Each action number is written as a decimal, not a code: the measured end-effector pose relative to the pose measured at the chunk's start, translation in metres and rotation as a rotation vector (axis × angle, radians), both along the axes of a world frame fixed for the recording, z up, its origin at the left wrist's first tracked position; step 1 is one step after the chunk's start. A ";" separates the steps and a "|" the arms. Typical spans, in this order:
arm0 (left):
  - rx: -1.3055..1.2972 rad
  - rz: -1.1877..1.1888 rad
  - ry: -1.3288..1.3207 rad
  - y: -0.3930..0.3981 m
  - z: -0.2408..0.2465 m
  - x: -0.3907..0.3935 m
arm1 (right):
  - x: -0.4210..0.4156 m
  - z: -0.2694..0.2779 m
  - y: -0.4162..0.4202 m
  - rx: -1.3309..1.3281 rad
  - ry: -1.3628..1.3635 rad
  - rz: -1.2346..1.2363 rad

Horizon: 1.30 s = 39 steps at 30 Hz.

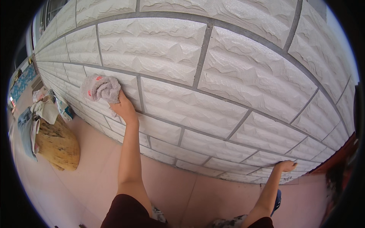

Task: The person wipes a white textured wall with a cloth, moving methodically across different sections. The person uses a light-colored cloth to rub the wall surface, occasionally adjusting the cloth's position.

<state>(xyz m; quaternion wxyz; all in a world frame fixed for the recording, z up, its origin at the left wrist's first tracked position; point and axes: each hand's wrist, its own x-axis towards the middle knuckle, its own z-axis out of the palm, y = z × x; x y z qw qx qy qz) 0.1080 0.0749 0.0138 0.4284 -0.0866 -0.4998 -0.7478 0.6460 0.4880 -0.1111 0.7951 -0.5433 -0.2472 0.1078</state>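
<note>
My left hand (125, 109) grips a crumpled greyish-pink terry cloth (101, 87) with red marks on it. The cloth lies against a wall of white, rough-faced brick-shaped tiles (171, 97) with grey joints. Lower down on the right, my right hand (286, 166) is beside the same wall with its fingers curled in. I see nothing in that hand, and whether its knuckles touch the tiles cannot be told.
On the left a wooden stump (58, 142) stands on the pinkish floor (99, 171), with a blue garment (26, 131) and a pale cloth (47, 109) draped over it. A white-and-teal packet (64, 107) leans nearby. A dark red edge (333, 159) borders the wall at right.
</note>
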 end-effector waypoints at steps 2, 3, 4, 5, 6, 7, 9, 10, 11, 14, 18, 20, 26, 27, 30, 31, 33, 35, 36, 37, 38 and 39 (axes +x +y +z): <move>-0.356 0.072 0.284 0.018 0.003 0.017 | 0.009 0.006 -0.001 0.003 -0.010 -0.062; -0.339 0.066 0.370 0.036 0.023 0.048 | 0.022 -0.002 0.008 0.021 -0.035 -0.087; -0.454 0.032 0.483 0.043 0.036 0.074 | 0.029 -0.009 0.012 0.033 -0.057 -0.101; -0.401 -0.005 0.537 0.054 0.043 0.100 | 0.031 -0.013 0.016 0.058 -0.012 -0.040; -0.440 -0.075 0.617 0.062 0.044 0.120 | 0.033 -0.016 0.018 0.082 0.033 0.020; -0.561 -0.156 0.668 0.068 0.046 0.139 | 0.032 -0.017 0.019 0.106 0.079 0.081; -0.762 -0.335 0.736 0.085 0.029 0.174 | 0.029 -0.018 0.020 0.061 -0.021 -0.075; -0.843 -0.427 0.752 0.093 0.015 0.190 | 0.026 -0.016 0.022 0.043 -0.073 -0.146; -0.840 -0.409 0.854 0.100 0.012 0.207 | 0.030 -0.018 0.023 0.105 0.021 -0.004; -0.929 -0.317 1.087 0.112 -0.011 0.214 | 0.017 -0.007 0.014 0.079 0.021 -0.018; -0.920 -0.245 1.106 0.099 0.001 0.187 | 0.016 -0.003 0.008 0.018 -0.009 -0.047; -0.801 -0.196 0.979 0.087 0.006 0.157 | 0.038 -0.012 0.021 0.090 0.021 0.013; -0.311 0.193 0.441 0.024 0.009 0.028 | 0.020 0.005 -0.002 0.011 -0.038 -0.051; -0.238 0.346 0.354 0.013 0.002 0.003 | 0.020 0.006 -0.005 0.023 0.007 0.030; 0.013 0.082 -0.257 -0.022 -0.043 -0.047 | 0.026 0.000 0.006 0.071 0.049 0.033; 0.046 0.060 -0.270 -0.034 -0.060 -0.059 | 0.027 -0.001 0.008 0.064 0.054 0.027; 0.234 -0.074 -0.384 -0.053 -0.090 -0.078 | 0.026 -0.001 0.010 0.051 0.066 0.015; 0.328 -0.151 -0.436 -0.054 -0.098 -0.082 | 0.025 -0.002 0.009 0.003 0.014 0.023; 0.373 -0.192 -0.464 -0.053 -0.094 -0.078 | 0.025 -0.002 0.007 -0.015 -0.005 0.004; 0.341 -0.145 -0.386 -0.047 -0.078 -0.065 | 0.023 0.000 0.003 -0.034 -0.024 -0.015; 0.309 -0.098 -0.307 -0.036 -0.061 -0.050 | 0.020 0.003 0.001 -0.044 -0.035 -0.054; 0.278 -0.051 -0.224 -0.027 -0.041 -0.035 | 0.012 0.008 -0.004 -0.054 -0.042 -0.091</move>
